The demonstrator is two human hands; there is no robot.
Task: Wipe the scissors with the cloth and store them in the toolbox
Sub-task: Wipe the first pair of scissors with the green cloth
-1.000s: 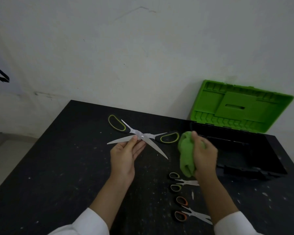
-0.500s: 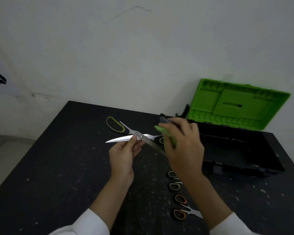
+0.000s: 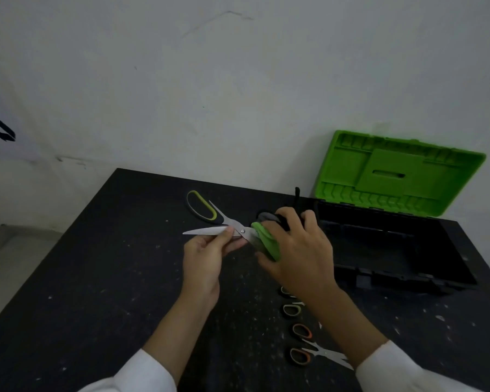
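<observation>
Three pairs of scissors, one cloth and one toolbox are in view. The large scissors (image 3: 227, 220), green-trimmed and spread open, are toward the middle of the far edge of the bench (image 3: 96, 278). The left hand (image 3: 207, 258) pinches one blade near the pivot, a grip unchanged from a second ago. The right hand (image 3: 300, 250) grips the green cloth (image 3: 268, 244) wrapped round the other blade; a second ago it held the cloth clear, beside the toolbox. The black toolbox (image 3: 402, 281), green lid (image 3: 399, 176) raised, stands at the far right corner. A green-handled pair (image 3: 290, 309) and an orange-handled pair (image 3: 309, 352), both small, lie by the near edge. Black arrow-shaped marks (image 3: 0, 131) on the wall (image 3: 238, 80) are cut off at left.
</observation>
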